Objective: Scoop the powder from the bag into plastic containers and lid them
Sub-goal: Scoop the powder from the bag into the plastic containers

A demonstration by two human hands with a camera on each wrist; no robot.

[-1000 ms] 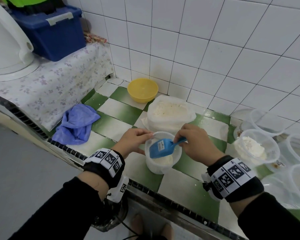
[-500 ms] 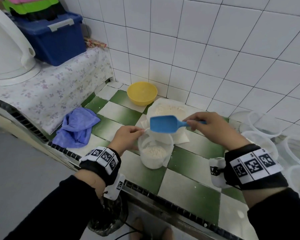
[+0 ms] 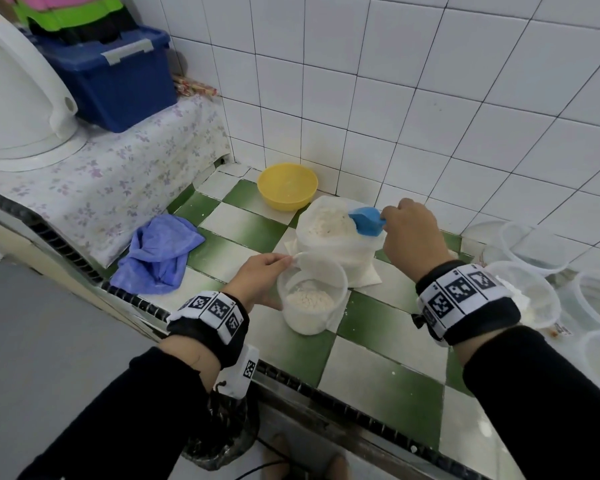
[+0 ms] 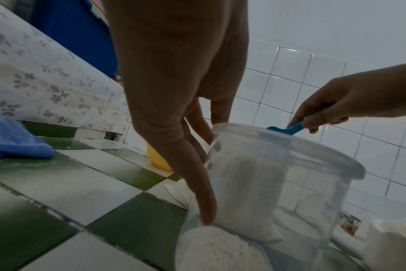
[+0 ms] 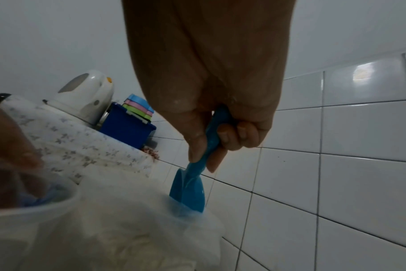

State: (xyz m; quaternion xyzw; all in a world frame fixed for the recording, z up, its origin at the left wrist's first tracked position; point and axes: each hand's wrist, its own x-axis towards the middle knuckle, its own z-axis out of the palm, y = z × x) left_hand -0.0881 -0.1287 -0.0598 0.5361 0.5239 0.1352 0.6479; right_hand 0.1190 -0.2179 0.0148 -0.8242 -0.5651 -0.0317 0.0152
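A white bag of powder (image 3: 329, 237) stands open on the green-and-white tiled counter (image 3: 388, 327). My right hand (image 3: 409, 233) grips the handle of a blue scoop (image 3: 366, 220) whose bowl dips into the bag's right side; the right wrist view shows the scoop (image 5: 190, 187) entering the bag (image 5: 127, 229). In front of the bag stands a clear plastic container (image 3: 312, 299) with a shallow layer of powder. My left hand (image 3: 264, 282) holds it at the rim and left side, its fingers (image 4: 204, 201) lying down the container's (image 4: 278, 174) wall.
A yellow bowl (image 3: 287, 185) sits by the wall behind the bag. A blue cloth (image 3: 156, 254) lies at the left. Several clear containers (image 3: 523, 292), one with powder, crowd the right end. A blue bin (image 3: 115, 74) and white appliance (image 3: 18, 98) stand on the raised left shelf.
My right hand has carried the scoop from inside the container up and back to the bag, where its bowl now dips in. My left hand stays on the container.
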